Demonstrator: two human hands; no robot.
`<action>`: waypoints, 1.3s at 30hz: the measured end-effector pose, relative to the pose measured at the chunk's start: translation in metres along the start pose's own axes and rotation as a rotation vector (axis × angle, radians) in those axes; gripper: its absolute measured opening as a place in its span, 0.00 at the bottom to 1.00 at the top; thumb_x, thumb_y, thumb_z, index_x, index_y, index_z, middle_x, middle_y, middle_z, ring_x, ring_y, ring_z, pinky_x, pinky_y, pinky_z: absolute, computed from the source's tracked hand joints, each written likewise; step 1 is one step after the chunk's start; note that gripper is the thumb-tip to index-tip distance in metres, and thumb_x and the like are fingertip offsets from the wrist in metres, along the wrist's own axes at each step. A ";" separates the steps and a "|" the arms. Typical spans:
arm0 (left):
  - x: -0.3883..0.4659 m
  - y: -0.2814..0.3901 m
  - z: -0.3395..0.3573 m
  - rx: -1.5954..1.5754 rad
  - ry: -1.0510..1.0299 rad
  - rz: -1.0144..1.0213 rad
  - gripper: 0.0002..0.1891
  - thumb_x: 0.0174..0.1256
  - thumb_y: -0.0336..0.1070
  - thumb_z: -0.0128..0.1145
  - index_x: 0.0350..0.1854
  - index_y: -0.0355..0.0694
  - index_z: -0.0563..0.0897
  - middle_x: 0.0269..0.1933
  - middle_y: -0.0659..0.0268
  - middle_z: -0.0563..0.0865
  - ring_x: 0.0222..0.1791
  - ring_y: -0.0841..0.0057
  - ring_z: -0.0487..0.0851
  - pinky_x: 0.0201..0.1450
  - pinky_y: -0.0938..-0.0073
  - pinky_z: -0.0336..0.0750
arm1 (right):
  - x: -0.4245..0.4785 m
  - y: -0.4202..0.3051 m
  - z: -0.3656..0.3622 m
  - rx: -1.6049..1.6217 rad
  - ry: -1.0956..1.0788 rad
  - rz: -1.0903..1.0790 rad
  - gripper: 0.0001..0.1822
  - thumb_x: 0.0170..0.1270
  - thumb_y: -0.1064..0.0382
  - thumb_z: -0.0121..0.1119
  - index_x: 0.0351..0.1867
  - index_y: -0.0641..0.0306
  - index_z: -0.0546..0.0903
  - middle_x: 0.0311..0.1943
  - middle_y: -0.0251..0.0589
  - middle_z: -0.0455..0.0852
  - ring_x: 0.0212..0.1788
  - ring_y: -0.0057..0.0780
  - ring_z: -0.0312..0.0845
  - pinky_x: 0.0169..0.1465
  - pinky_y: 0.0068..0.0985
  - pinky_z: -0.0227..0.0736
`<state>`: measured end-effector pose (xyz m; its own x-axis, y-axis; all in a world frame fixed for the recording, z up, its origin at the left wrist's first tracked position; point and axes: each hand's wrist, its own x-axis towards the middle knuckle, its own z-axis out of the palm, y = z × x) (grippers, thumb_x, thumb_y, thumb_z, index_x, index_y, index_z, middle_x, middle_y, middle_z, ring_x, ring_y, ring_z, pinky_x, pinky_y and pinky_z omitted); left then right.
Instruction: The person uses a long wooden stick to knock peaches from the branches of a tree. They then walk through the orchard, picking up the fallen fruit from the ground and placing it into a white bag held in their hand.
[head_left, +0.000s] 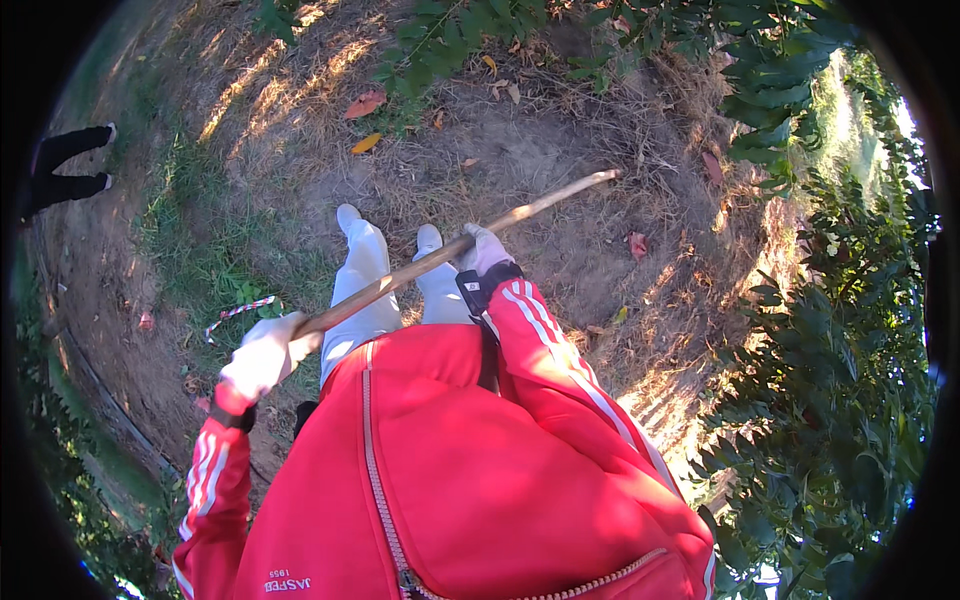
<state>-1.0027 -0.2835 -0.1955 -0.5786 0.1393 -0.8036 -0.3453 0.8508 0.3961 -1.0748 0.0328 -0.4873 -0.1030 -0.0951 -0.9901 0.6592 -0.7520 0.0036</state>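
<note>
A long wooden pole (405, 274) slants across in front of my legs. My left hand (262, 352), overexposed by sunlight, grips its near end at the left. Farther along the shaft, my right hand (484, 251) is closed around it by my right shin. From there the pole runs up to the right, and its far tip is over dry grass and bare soil (540, 150). Whether any tool head is fixed to that tip cannot be made out. Both hands look pale, perhaps gloved. A black device is strapped at my right wrist.
Leafy branches (772, 67) hang at the top right, and dense foliage (817, 375) fills the right side. A red-and-white twisted cord (240, 311) lies in the grass at left. Another person's dark-trousered legs (71, 165) stand at the far left. Fallen leaves (365, 103) dot the ground.
</note>
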 end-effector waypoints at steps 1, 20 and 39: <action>-0.019 0.004 -0.013 0.027 0.005 -0.014 0.18 0.64 0.48 0.53 0.43 0.37 0.80 0.26 0.53 0.82 0.28 0.59 0.83 0.31 0.62 0.72 | -0.007 0.001 0.006 0.025 -0.006 -0.020 0.06 0.67 0.63 0.54 0.41 0.61 0.71 0.35 0.39 0.77 0.40 0.38 0.75 0.47 0.41 0.75; -0.099 -0.028 0.069 -0.064 0.436 -0.211 0.18 0.50 0.50 0.67 0.31 0.40 0.84 0.25 0.57 0.85 0.27 0.61 0.84 0.30 0.67 0.75 | 0.196 -0.015 -0.062 -1.112 -0.412 -0.398 0.08 0.64 0.59 0.46 0.31 0.61 0.72 0.31 0.46 0.80 0.36 0.47 0.76 0.45 0.45 0.72; -0.168 -0.120 0.071 -0.418 0.525 -0.207 0.11 0.61 0.45 0.59 0.40 0.46 0.82 0.25 0.58 0.84 0.26 0.59 0.84 0.31 0.62 0.76 | 0.029 0.120 0.158 -0.855 -0.090 -0.092 0.10 0.65 0.57 0.51 0.37 0.62 0.73 0.35 0.45 0.79 0.36 0.46 0.75 0.49 0.43 0.67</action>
<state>-0.8118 -0.3728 -0.1396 -0.7143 -0.3576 -0.6017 -0.6812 0.5525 0.4803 -1.1161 -0.1636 -0.4932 -0.2185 -0.1363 -0.9663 0.9757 -0.0137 -0.2187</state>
